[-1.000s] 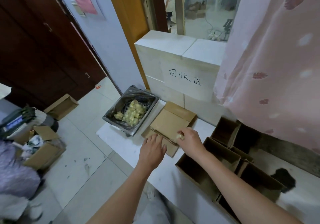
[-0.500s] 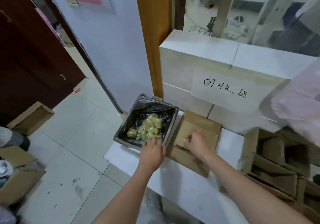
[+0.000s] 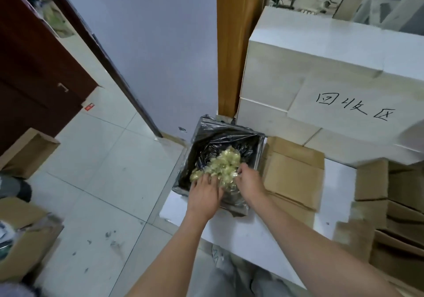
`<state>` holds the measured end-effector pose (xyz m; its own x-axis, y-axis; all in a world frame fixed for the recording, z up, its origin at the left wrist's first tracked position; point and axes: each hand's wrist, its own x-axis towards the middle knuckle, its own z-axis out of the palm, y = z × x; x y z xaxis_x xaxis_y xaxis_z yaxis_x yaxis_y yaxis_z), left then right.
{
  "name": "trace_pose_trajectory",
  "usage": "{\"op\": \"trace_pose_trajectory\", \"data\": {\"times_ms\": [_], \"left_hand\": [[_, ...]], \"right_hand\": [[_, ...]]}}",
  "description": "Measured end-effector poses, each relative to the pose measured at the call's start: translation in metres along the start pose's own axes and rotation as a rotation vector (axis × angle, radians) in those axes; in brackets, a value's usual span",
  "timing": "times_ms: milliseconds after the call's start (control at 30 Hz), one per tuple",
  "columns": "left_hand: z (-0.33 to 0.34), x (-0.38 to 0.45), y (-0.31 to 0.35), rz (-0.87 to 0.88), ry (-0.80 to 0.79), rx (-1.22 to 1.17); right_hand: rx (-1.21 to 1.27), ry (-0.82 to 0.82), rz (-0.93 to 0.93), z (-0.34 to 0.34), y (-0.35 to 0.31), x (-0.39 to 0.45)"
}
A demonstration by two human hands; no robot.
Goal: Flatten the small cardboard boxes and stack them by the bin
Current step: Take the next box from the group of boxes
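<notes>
A square bin [image 3: 259, 149] lined with a black bag stands on the low white platform [image 3: 252, 232]. It holds a wad of yellowish crumpled tape [image 3: 222, 163]. Both my hands are over the bin's near side. My left hand [image 3: 204, 195] lies flat with its fingers spread on the wad's edge. My right hand [image 3: 250, 182] reaches into the wad; its fingertips are blurred and partly hidden. Right of the bin, flattened cardboard boxes [image 3: 296, 172] lie stacked. Several unflattened brown boxes [image 3: 371, 179] stand further right.
White blocks with a handwritten label [image 3: 353, 106] rise behind the stack. A wooden door frame [image 3: 236, 44] stands behind the bin. On the tiled floor at left are a closed carton [image 3: 27, 152] and an open box of clutter [image 3: 25, 241].
Both hands left the flattened boxes and moved left to the bin; the right hand came off the stack and now reaches into the tape wad. The camera swung left and closer.
</notes>
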<state>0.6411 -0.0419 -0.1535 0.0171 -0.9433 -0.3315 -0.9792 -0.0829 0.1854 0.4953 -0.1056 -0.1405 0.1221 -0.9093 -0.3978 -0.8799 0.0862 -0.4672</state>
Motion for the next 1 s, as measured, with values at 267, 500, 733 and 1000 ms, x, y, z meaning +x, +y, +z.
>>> {"op": "trace_pose_trajectory", "data": {"times_ms": [267,500,733,1000], "left_hand": [[0.01,0.015,-0.007,0.013,-0.01,-0.024],[0.016,0.016,-0.012,0.003,-0.05,-0.035],[-0.011,0.014,-0.008,-0.006,0.012,-0.01],[-0.056,0.026,0.05,0.105,0.115,0.014]], "right_hand": [[-0.293,0.001,-0.009,0.029,-0.009,0.021],[-0.33,-0.067,0.056,0.028,-0.014,0.027],[-0.317,-0.02,0.016,0.001,-0.02,0.007],[-0.361,0.112,-0.006,-0.075,0.016,-0.023]]}}
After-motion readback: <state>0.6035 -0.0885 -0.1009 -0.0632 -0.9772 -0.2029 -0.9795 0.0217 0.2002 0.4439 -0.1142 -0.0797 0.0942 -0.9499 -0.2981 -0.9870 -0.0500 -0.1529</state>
